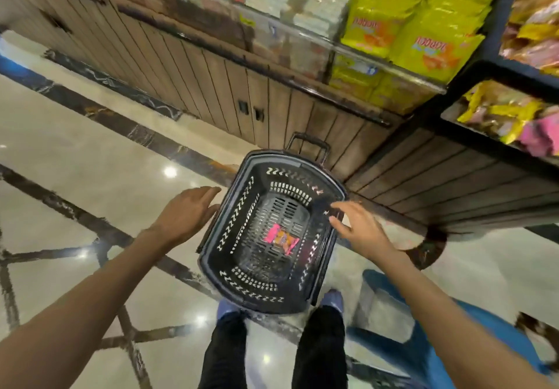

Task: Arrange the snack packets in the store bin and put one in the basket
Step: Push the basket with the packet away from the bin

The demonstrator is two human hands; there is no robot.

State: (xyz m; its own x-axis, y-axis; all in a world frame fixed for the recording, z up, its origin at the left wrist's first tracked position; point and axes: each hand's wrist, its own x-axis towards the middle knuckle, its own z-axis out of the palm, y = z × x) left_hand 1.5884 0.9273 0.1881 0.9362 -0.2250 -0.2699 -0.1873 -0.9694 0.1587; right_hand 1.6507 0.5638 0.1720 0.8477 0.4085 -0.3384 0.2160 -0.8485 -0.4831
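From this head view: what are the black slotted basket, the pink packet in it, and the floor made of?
Black slotted basket: looks like moulded plastic with a matte-to-satin finish; the sign is its regular cut-out slots and rounded rim.
Pink packet: probably thin printed film or foil, slightly crumpled; too blurred to be sure.
Pale floor: polished stone or glazed tile, going by the mirror-like light spots and dark veined strips.

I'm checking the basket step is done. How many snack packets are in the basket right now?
1. A single pink snack packet lies flat on the floor of the black basket, near its middle. The whole floor shows, so none seems hidden.
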